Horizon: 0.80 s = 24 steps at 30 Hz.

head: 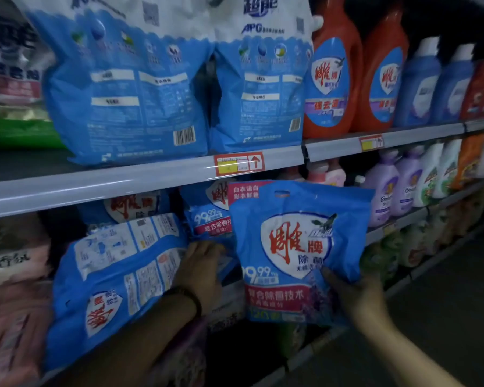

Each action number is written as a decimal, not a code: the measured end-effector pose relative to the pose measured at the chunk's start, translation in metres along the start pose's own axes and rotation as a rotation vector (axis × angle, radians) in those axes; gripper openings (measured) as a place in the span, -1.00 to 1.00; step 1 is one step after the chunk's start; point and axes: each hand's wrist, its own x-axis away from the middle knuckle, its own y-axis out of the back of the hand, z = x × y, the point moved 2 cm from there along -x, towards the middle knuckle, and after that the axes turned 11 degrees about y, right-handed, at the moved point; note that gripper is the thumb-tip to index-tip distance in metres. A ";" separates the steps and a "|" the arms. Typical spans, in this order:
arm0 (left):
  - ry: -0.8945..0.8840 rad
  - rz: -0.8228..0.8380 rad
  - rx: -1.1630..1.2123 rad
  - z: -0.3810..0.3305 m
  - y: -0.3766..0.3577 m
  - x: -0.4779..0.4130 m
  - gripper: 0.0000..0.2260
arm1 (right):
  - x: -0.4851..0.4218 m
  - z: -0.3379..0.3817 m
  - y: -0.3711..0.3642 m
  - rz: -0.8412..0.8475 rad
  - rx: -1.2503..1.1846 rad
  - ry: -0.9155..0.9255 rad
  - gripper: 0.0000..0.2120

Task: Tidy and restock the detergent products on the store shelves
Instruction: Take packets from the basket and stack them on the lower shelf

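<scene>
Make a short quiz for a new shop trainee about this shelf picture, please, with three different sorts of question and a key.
1. True or false: the right hand holds a blue bag near its lower edge.
2. What stands directly right of the two big blue bags on the upper shelf? A) orange bottles B) purple bottles C) pink bags
3. Fill in: the wristband is on the ___ hand.
Key: 1 true; 2 A; 3 left hand.
</scene>
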 end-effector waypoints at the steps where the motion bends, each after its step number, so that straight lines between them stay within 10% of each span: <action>1: -0.041 0.049 -0.087 -0.003 -0.002 -0.012 -0.56 | -0.010 -0.002 -0.001 -0.011 0.029 0.012 -0.89; 7: -0.179 0.275 -0.482 -0.015 -0.038 -0.062 -0.18 | -0.043 -0.002 -0.015 -0.010 0.087 0.106 -0.87; 18: -0.239 0.240 -0.763 0.013 -0.029 -0.033 -0.65 | -0.068 0.016 -0.068 -0.018 0.146 0.163 -0.84; 24: -0.409 0.027 -0.470 0.029 -0.022 -0.024 -0.68 | -0.080 0.024 -0.087 0.008 -0.023 0.078 -0.85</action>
